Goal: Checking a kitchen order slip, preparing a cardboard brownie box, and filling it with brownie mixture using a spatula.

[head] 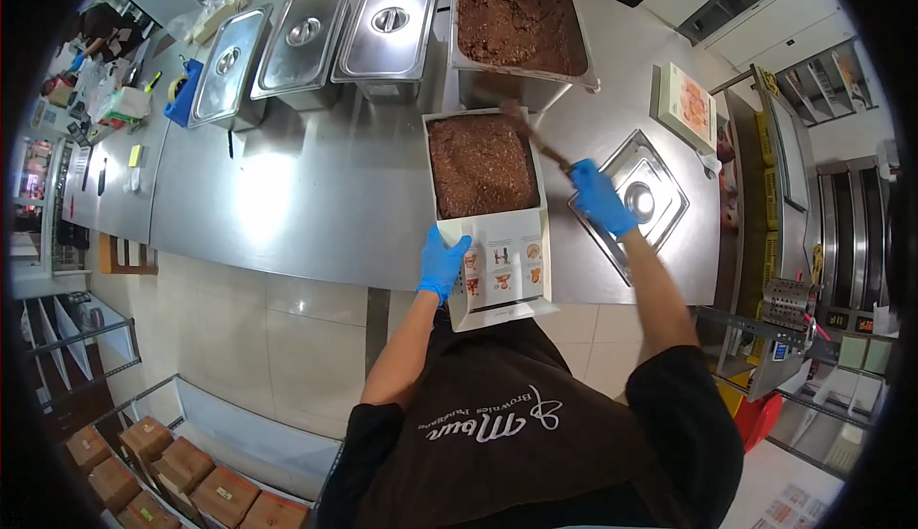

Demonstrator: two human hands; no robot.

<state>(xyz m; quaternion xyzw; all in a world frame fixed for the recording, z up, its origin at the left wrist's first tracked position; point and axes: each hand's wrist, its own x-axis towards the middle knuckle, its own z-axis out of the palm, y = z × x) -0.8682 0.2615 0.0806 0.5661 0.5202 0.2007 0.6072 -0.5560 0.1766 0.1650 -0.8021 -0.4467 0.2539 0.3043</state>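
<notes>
My left hand (442, 262), in a blue glove, grips the near left edge of an open cardboard cake box (502, 256) with printed pictures on its lid. Inside the box lies a brown cake (484, 165) with a coarse nutty top. My gloved right hand (601, 197) holds a brown-smeared spatula or spreader (549, 150), whose blurred end is over the box's far right corner. Just beyond stands a deep steel pan (522, 23) smeared inside with a thick dark nutty mixture. Below my right hand, a steel pan lid (658, 195) lies on the table.
Lidded steel pans (389, 27) stand at the back left of the steel table (323, 192), beside a blue tape dispenser (184, 93). A printed box (686, 108) lies at the right edge. Far left, a person (107, 30) works. Cardboard boxes (222, 493) sit on a low shelf behind.
</notes>
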